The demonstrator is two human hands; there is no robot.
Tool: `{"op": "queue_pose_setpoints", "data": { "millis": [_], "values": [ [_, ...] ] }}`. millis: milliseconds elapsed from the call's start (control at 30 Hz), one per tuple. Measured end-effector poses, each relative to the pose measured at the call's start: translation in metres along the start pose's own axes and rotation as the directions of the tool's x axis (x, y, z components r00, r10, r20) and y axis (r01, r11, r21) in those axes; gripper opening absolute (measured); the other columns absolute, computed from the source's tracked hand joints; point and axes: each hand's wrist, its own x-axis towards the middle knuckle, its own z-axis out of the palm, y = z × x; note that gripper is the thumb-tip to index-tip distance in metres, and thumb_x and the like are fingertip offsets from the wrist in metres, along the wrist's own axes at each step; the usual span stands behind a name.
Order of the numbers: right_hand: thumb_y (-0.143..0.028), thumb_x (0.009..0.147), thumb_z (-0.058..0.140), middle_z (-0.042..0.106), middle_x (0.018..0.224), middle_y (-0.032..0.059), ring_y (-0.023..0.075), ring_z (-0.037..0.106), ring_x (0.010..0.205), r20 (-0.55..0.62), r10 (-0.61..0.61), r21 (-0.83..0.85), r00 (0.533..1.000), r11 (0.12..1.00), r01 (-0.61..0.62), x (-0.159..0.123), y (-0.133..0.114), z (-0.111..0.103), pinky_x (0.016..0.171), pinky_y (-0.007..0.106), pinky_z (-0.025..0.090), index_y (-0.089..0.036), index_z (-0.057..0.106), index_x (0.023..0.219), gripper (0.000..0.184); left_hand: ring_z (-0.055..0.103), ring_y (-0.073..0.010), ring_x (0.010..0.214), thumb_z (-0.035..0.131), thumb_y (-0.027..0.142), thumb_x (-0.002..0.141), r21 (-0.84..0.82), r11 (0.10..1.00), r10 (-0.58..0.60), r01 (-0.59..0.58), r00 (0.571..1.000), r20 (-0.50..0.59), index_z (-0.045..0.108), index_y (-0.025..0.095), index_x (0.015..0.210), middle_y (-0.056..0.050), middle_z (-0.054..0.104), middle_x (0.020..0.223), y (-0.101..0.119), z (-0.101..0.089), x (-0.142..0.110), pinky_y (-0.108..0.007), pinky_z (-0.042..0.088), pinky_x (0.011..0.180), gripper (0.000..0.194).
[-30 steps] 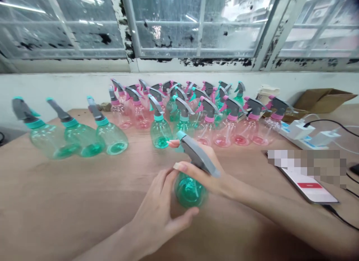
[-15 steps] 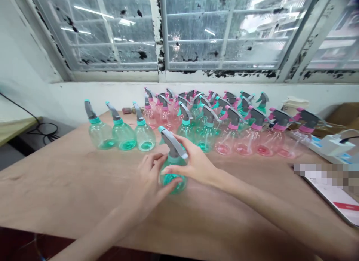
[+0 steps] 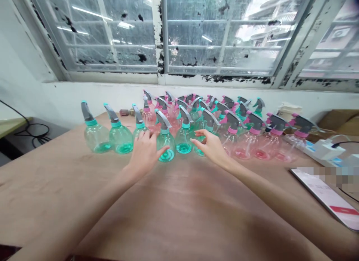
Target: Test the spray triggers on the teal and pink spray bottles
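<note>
A green spray bottle [image 3: 165, 139] with a grey trigger head and turquoise collar stands upright at the front of the row. My left hand [image 3: 143, 150] is at its left side, thumb across the front of the bottle and fingers bent beside it, the fingertips partly hidden. My right hand [image 3: 213, 146] holds nothing; its thumb and fingers are apart, just right of another green spray bottle [image 3: 184, 135] and in front of a further green one. Left of my left hand, a green spray bottle [image 3: 138, 120] is partly covered by it.
Two more green bottles stand at left, one being this spray bottle [image 3: 120, 137]. Pink spray bottles [image 3: 243, 141] line the right, with several pink and green ones behind. A phone [image 3: 325, 195] and a power strip [image 3: 328, 150] lie at right. The window wall bounds the wooden table [image 3: 179, 212].
The green bottle between both hands has moved away from me and slightly left, into the row. My right hand has come off it and shifted right. My left hand has moved forward with the bottle.
</note>
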Motion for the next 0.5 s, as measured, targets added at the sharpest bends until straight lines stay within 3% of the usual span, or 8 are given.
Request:
{"op": "queue_pose_setpoints", "data": {
  "millis": [200,400,500],
  "values": [
    [-0.035,0.085,0.064,0.057,0.136,0.0209,0.0315,0.056,0.124,-0.005,0.011,-0.101,1.0,0.995,-0.011,0.01,-0.006,0.012,0.101,0.046,0.045,-0.007,0.049,0.135,0.059,0.05,-0.0393,0.11,0.065,0.045,0.09,0.055,0.998,-0.01,0.01,1.0,0.005,0.063,0.008,0.117,-0.021,0.059,0.111,-0.001,0.001,0.012,-0.047,0.041,0.088,0.046],
    [-0.051,0.084,0.064,0.052,0.141,0.0256,0.0351,0.05,0.13,0.007,0.055,-0.167,0.998,0.985,-0.053,0.029,-0.013,0.029,0.103,0.045,0.043,-0.001,0.038,0.143,0.081,0.05,-0.0398,0.108,0.059,0.049,0.093,0.129,0.992,0.003,-0.003,1.0,0.004,0.062,0.009,0.121,-0.021,0.06,0.111,-0.003,0.004,0.016,-0.047,0.041,0.086,0.049],
    [-0.053,0.084,0.063,0.056,0.134,0.0272,0.0363,0.054,0.126,0.016,0.074,-0.207,0.997,0.976,-0.069,0.038,-0.016,0.037,0.099,0.044,0.045,0.0,0.041,0.139,0.079,0.05,-0.0387,0.107,0.06,0.047,0.093,0.16,0.987,0.007,-0.007,1.0,0.005,0.062,0.008,0.121,-0.021,0.059,0.111,-0.003,0.006,0.018,-0.046,0.041,0.087,0.048]
  ]
}}
